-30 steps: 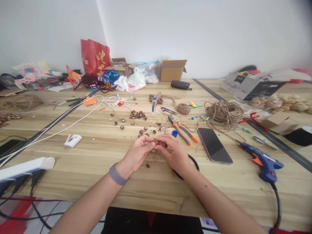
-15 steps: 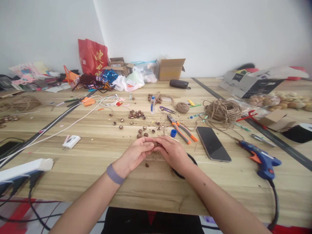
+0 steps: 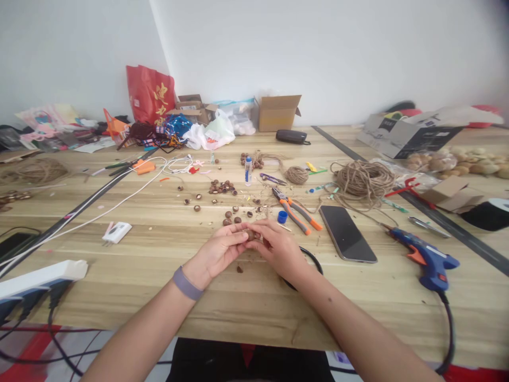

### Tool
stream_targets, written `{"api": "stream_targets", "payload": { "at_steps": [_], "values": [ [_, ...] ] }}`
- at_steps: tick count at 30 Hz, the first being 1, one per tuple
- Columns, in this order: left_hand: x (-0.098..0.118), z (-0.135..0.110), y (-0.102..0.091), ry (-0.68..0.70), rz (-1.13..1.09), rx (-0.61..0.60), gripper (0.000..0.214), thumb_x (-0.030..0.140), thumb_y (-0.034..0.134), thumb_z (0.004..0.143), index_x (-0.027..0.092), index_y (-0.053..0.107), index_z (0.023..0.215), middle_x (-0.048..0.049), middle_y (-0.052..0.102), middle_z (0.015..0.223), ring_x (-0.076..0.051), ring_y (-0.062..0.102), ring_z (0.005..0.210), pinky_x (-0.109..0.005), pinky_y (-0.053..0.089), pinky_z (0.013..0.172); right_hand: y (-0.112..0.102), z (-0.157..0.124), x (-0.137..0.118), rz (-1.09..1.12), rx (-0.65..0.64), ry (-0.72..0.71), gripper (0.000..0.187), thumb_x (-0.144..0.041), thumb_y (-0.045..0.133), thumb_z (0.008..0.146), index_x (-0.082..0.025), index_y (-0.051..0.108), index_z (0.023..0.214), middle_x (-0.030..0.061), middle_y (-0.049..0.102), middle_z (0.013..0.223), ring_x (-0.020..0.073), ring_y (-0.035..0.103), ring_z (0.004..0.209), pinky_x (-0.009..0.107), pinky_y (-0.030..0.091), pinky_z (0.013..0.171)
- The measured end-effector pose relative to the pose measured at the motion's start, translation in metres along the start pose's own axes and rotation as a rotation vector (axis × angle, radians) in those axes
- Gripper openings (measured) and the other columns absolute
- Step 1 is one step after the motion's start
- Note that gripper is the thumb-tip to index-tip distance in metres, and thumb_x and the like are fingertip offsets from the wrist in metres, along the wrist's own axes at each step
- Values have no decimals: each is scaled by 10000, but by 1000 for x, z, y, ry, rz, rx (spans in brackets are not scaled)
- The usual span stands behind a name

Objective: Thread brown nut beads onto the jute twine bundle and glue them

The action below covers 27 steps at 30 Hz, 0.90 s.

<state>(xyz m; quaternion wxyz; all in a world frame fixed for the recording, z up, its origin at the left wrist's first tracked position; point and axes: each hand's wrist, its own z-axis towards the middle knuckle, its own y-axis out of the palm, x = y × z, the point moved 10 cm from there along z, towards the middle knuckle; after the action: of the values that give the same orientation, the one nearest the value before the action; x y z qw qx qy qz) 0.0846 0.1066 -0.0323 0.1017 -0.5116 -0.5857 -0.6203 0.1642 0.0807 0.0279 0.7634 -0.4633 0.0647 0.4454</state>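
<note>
My left hand [image 3: 220, 246] and my right hand [image 3: 276, 245] meet above the table's near middle. Between their fingertips is a small round brown nut [image 3: 251, 235], partly covered by the fingers. Both hands are closed on it, thumbs and fingers pinching from either side. Just beyond lie loose brown nuts [image 3: 228, 215] and several broken shells [image 3: 222, 187]. A brown shell fragment [image 3: 239, 269] rests on the wood close to my left hand. Beside my right hand are a blue cap [image 3: 282, 216] and a black ring-shaped object [image 3: 312, 257], partly hidden by the wrist.
Orange-handled pliers [image 3: 296, 209], a dark phone [image 3: 348, 233] and a blue glue gun [image 3: 427, 257] lie to the right. Coiled twine [image 3: 363, 180] is behind them. A small bottle [image 3: 248, 171] stands upright ahead. At left are a white adapter [image 3: 117, 232] and a power strip [image 3: 43, 278].
The fingers of my right hand have shifted slightly, and more of the nut shows between the fingertips. The things on the table have stayed in place.
</note>
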Motion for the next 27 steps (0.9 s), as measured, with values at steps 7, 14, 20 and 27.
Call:
{"api": "stream_targets", "payload": {
  "at_steps": [7, 14, 20, 27],
  "values": [
    [0, -2, -2, 5, -19, 43, 261, 33, 726, 655, 115, 660, 893, -31, 683, 851, -83, 620, 697, -196, 475, 700, -1, 0, -6, -4, 16, -50, 196, -233, 552, 897, -200, 633, 1073, 94, 679, 1059, 193, 647, 963, 346, 546, 838],
    [-1, -2, -2, 34, 3, 32, 334, 77, 755, 657, 134, 642, 967, -49, 687, 910, -109, 634, 769, -233, 491, 771, -5, 0, -14, -74, -1, -74, 186, -245, 499, 923, -184, 633, 1037, 110, 685, 1060, 204, 655, 959, 350, 553, 832],
    [6, -4, -7, 66, 128, 17, 249, 254, 775, 697, 133, 699, 901, -41, 664, 833, -76, 570, 667, -170, 452, 615, -15, -1, -17, -87, 71, -122, 190, -213, 509, 912, -171, 627, 1055, 110, 688, 1036, 198, 664, 940, 313, 561, 802],
    [-1, -5, 0, 11, 211, -69, 294, 286, 812, 653, 133, 725, 888, -37, 645, 790, -69, 510, 633, -164, 390, 563, -13, -4, -20, -79, 70, -156, 220, -210, 519, 905, -210, 639, 1090, 91, 692, 1081, 192, 672, 948, 325, 554, 849]
  ]
}}
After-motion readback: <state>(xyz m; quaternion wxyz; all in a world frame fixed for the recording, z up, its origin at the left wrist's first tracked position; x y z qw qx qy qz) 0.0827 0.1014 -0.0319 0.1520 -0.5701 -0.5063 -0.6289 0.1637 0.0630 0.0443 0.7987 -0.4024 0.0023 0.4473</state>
